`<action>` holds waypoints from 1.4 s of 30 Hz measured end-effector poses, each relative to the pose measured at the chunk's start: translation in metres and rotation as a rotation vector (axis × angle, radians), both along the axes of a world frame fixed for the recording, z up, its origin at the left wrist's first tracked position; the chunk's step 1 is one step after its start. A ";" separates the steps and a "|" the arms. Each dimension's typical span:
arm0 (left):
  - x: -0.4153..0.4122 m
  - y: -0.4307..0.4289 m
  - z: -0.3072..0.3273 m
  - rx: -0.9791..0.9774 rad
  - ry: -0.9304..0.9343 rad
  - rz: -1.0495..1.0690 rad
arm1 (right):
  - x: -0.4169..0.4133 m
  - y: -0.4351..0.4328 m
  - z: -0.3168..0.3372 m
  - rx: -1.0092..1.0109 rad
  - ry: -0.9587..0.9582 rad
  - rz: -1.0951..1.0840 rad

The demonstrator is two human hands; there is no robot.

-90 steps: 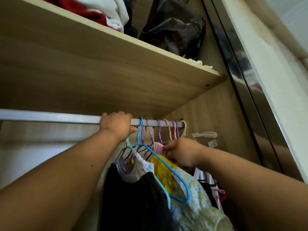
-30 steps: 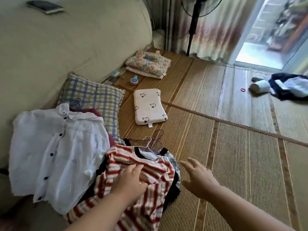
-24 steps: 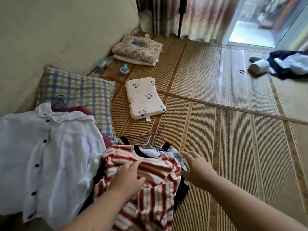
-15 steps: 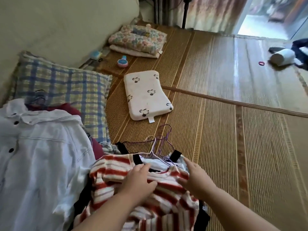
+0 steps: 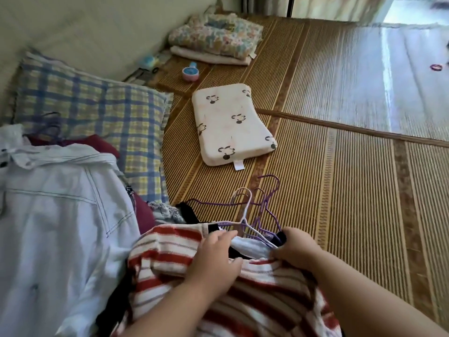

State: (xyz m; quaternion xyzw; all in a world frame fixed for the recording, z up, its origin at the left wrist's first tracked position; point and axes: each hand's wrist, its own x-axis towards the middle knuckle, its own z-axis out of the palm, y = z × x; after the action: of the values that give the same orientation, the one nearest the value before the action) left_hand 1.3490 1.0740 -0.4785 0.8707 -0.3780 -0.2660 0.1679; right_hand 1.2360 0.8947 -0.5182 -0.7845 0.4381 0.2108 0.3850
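Floor: woven mat (image 5: 340, 190), clothes (image 5: 60, 227) heaped left.
Striped shirt (image 5: 170, 251): atop the heap, hangers (image 5: 245, 216) poking out.
Left hand (image 5: 213, 261): grip loose, fingers flat on it.
Right hand (image 5: 296, 249): grip clenched on its neckline.

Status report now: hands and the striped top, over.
Left hand flat on striped top. Right hand grips its neckline. Hangers bunched just ahead.

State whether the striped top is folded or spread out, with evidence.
Spread out, rumpled: the striped top lies unfolded over the clothes pile, left hand resting on it.
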 end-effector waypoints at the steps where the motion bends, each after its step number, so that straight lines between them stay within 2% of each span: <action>1: 0.000 0.001 0.007 -0.034 -0.049 0.015 | -0.004 -0.002 0.008 0.063 -0.040 -0.006; 5: -0.004 -0.002 0.048 -0.111 -0.225 0.055 | -0.020 0.008 0.059 0.205 -0.189 -0.016; 10: -0.019 0.000 0.110 0.017 -0.168 0.013 | -0.036 0.047 0.132 0.211 -0.267 0.041; 15: -0.039 0.018 0.192 -0.202 -0.101 0.195 | -0.052 0.078 0.220 0.184 -0.368 0.045; 19: -0.054 0.033 0.257 -0.279 -0.150 0.347 | -0.059 0.099 0.287 0.175 -0.452 0.078; 25: -0.075 0.053 0.341 -0.466 -0.271 0.351 | -0.070 0.122 0.367 0.118 -0.571 0.147; 32: -0.127 0.050 0.423 -0.600 -0.380 0.459 | -0.118 0.110 0.451 -0.018 -0.688 0.255; 38: -0.190 0.036 0.505 -0.769 -0.422 0.538 | -0.171 0.084 0.528 -0.086 -0.826 0.351; 42: -0.224 0.021 0.552 -0.891 -0.353 0.549 | -0.198 0.065 0.577 -0.060 -0.885 0.367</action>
State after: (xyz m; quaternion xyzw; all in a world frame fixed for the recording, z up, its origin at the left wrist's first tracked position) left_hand 1.1245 1.0947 0.0738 0.8134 -0.2358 0.1233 0.5173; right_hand 1.0379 0.9602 0.0592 -0.8740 0.0923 -0.0918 0.4682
